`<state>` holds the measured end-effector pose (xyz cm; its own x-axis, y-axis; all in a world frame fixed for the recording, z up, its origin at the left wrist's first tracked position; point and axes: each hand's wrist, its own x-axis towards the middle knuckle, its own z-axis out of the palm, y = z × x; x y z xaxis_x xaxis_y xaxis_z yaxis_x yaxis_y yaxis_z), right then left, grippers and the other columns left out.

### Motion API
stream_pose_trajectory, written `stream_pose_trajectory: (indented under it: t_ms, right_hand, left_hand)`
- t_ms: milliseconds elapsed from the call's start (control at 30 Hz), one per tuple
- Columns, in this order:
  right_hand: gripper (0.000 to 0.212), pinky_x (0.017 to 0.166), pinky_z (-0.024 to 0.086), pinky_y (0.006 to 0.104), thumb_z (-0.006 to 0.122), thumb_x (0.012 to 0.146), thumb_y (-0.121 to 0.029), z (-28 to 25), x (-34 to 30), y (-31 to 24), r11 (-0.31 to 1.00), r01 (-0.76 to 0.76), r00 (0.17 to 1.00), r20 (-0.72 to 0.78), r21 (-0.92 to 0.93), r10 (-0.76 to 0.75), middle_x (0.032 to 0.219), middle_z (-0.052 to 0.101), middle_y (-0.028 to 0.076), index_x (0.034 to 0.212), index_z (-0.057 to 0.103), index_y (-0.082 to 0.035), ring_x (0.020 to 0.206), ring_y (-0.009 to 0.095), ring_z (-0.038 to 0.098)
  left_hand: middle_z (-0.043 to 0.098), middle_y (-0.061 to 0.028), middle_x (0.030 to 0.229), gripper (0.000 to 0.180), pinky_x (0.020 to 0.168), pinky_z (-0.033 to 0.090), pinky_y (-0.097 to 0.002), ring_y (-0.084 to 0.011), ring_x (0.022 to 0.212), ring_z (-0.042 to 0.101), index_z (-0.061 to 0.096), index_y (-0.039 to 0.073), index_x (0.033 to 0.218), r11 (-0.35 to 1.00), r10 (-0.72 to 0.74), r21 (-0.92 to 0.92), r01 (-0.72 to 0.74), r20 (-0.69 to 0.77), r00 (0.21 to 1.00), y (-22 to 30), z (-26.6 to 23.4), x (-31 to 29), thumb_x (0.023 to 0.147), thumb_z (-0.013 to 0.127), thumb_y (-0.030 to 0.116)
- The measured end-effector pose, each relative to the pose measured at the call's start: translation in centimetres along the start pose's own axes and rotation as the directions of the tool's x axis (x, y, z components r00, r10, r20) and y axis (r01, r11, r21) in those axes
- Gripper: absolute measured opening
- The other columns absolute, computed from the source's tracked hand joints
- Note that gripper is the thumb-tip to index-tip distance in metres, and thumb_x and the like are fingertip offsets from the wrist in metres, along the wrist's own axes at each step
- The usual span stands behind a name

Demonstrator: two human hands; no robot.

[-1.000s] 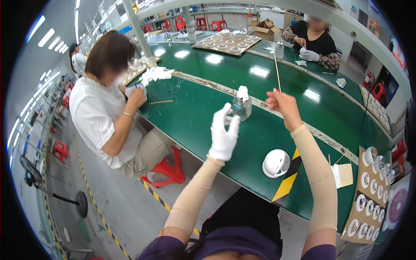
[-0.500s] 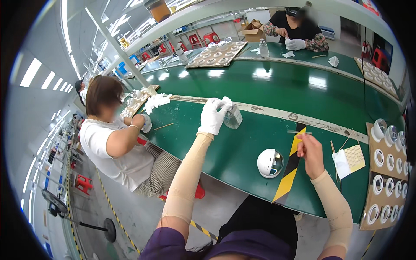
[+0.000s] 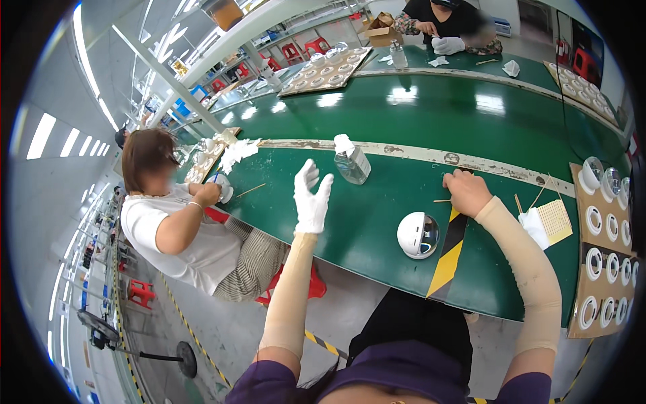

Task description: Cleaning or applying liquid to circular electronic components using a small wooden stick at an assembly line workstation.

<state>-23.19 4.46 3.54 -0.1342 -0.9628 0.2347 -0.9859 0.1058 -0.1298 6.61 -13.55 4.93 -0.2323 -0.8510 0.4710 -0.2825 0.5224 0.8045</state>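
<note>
Nearest your edge of the green table (image 3: 377,222), the white dome (image 3: 409,236) sits on its own, clear front turned to the right, just left of the striped tape (image 3: 447,271). Beyond the dome to the left, your gloved left hand (image 3: 311,200) is raised, spread open and empty; the glove perhaps keeps smudges off shiny parts. Beyond the dome to the right, your bare right hand (image 3: 468,193) curls low over the table. A thin stick (image 3: 441,200) pokes out beneath it; I can't tell whether your fingers grip it. Well right of the dome, a white cloth (image 3: 533,227) lies by a yellow pad (image 3: 555,222), probably for easy reach. Farther than the dome, to the left, stands the clear bottle (image 3: 352,167), topped with white cloth, apart from your glove. Far past the dome, a co-worker (image 3: 447,27) holds something white.
</note>
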Motion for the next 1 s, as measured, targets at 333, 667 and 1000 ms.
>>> stream_pose_trajectory:
  t_ms: [333, 667, 1000]
  right_hand:
    - [0.008, 0.061, 0.053, 0.0410, 0.055, 0.078, -0.002, 1.0, -0.5, 0.0, 0.986, 0.137, 0.991, 0.026, -0.091, -0.135, 0.082, 0.057, 0.018, 0.086, 0.055, 0.000, 0.073, 0.032, 0.064]
    - [0.020, 0.072, 0.053, 0.0264, 0.051, 0.096, -0.011, -6.9, 12.5, -11.1, 0.491, 0.336, 0.928, -0.371, 0.803, -0.029, 0.087, 0.066, 0.009, 0.097, 0.059, 0.006, 0.078, 0.013, 0.067]
    - [0.012, 0.069, 0.052, 0.0323, 0.058, 0.090, -0.010, -4.5, 17.4, -14.4, 0.750, 0.389, 0.872, -0.475, 0.535, -0.113, 0.084, 0.067, 0.015, 0.093, 0.056, 0.001, 0.074, 0.026, 0.067]
  left_hand:
    - [0.062, -0.0124, 0.109, 0.046, 0.089, 0.048, -0.0307, -0.0175, 0.096, 0.061, 0.051, 0.003, 0.128, 0.975, -0.132, -0.178, 0.133, 0.020, 0.991, -2.3, -0.7, -8.6, 0.085, 0.067, 0.003]
    - [0.067, -0.0088, 0.096, 0.031, 0.082, 0.051, -0.0288, -0.0152, 0.089, 0.065, 0.059, 0.002, 0.115, 0.999, 0.035, 0.019, -0.035, 0.027, 0.999, -2.2, -0.7, -9.0, 0.085, 0.068, 0.005]
    - [0.067, -0.0102, 0.096, 0.029, 0.081, 0.051, -0.0297, -0.0182, 0.088, 0.066, 0.061, 0.002, 0.111, 0.998, 0.059, 0.002, -0.060, 0.031, 0.998, -2.0, -0.9, -8.9, 0.084, 0.069, 0.005]
